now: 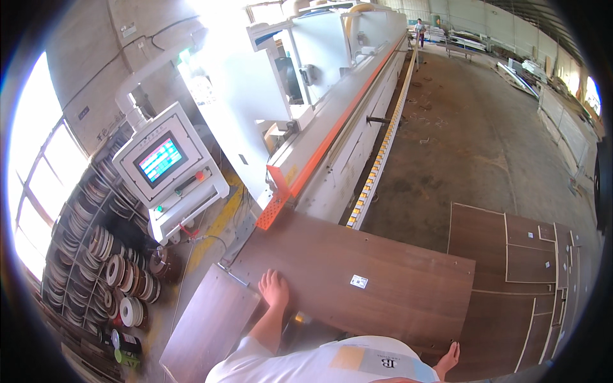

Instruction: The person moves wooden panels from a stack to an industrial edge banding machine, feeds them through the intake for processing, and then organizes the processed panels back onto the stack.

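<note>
A large dark-brown wood-grain board (408, 287) lies in front of me, its far left part at the end of the long machine's orange guard (276, 207). A small white label (359, 281) sits on its face. My left hand (274, 289) rests on the board's left part, palm down, fingers stretched out and holding nothing. At the board's near right corner, my right hand (449, 359) grips the edge; some of its fingers are hidden. A second, lighter-looking board (207, 322) lies to the left of my left forearm.
A control panel with a lit screen (159, 159) stands at left, beside a rack of edge-banding rolls (96, 255). A roller rail (377, 169) runs along the machine. Stacked brown boards (488, 255) lie at right. A person (419, 30) stands far off.
</note>
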`<state>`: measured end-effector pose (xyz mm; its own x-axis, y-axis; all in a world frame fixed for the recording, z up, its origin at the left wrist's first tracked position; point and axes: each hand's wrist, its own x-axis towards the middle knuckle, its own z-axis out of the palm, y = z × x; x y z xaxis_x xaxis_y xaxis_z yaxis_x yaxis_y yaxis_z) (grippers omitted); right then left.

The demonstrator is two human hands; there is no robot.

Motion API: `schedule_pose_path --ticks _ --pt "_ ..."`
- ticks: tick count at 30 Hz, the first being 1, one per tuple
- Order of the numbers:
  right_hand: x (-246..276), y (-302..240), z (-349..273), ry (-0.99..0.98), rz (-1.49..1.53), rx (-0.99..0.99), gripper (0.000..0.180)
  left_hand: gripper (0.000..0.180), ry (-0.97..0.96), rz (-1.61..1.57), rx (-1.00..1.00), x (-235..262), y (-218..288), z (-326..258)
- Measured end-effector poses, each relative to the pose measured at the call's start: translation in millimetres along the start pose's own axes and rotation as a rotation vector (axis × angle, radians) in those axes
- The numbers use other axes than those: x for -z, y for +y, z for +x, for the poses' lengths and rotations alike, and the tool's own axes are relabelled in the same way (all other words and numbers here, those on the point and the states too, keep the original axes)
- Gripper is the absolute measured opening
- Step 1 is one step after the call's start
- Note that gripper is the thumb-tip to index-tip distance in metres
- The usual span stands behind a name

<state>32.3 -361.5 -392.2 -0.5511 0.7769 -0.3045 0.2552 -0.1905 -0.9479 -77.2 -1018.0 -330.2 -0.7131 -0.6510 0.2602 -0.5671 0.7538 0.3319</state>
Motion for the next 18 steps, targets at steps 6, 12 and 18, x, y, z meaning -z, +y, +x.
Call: schedule_pose_path --ticks 6,12,18 --pt "-32.4 -62.4 -42.8 0.023 -0.137 -0.093 0.057 0.047 0.099 0.063 -0.07 -8.1 -16.1 2.3" --pt "-17.3 -48.7 -25.9 0.136 -0.308 -0.219 0.066 0.046 0.04 -0.004 0.016 -10.9 -2.3 9.6" --pt "-27.7 -38.4 -11.5 0.164 -0.403 -0.13 0.062 0.045 0.029 0.008 0.069 -6.2 -15.0 11.9"
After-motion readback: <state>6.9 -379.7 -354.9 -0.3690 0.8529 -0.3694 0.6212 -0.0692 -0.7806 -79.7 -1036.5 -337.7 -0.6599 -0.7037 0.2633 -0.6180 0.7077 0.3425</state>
